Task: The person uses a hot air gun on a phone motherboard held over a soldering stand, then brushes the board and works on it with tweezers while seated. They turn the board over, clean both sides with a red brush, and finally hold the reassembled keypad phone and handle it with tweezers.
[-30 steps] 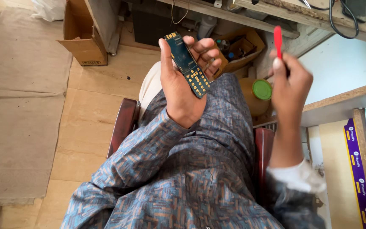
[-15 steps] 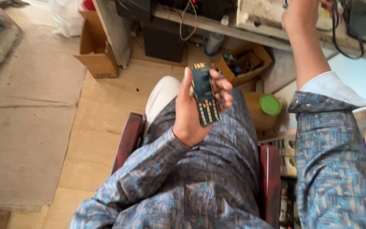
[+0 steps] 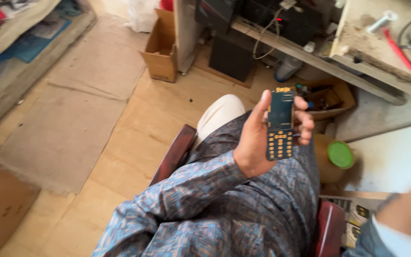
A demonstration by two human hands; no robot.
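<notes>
My left hand (image 3: 258, 138) is raised over my lap and grips a narrow dark blue circuit board (image 3: 280, 124) with gold keypad contacts on its lower half. The thumb lies along the board's left edge and the fingers wrap its right edge. The board stands nearly upright, facing me. Only my right forearm and its white cuff (image 3: 400, 228) show at the bottom right corner; the right hand itself is out of the picture. A red-handled tool (image 3: 399, 48) lies on the dusty workbench at the top right.
I sit on a dark red chair (image 3: 177, 152) on a wooden floor. An open cardboard box (image 3: 160, 52) and a box of small parts (image 3: 327, 97) stand under the bench shelf. A jar with a green lid (image 3: 339, 154) is beside my knee. A mat (image 3: 67, 128) lies to the left.
My right hand, which held the red tool, rose to the bench and has left the view; only the forearm shows now. The left hand turned the board more upright.
</notes>
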